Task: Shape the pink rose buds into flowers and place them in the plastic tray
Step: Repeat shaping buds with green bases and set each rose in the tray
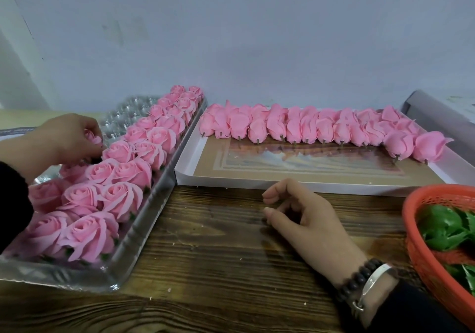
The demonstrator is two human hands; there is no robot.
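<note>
A clear plastic tray (144,232) on the left holds several rows of opened pink roses (120,173). My left hand (61,139) reaches over the tray and grips one shaped pink rose (92,137) above an empty cell. My right hand (305,219) rests on the wooden table with loosely curled fingers and holds nothing. A row of closed pink rose buds (308,127) lies along the far side of a flat white cardboard box (282,178) in the middle.
An orange plastic basket (421,245) with green leaf pieces (444,227) stands at the right edge. Empty clear cells (123,116) fill the tray's far left. A grey wall stands close behind the table. Bare wood (205,255) lies between tray and basket.
</note>
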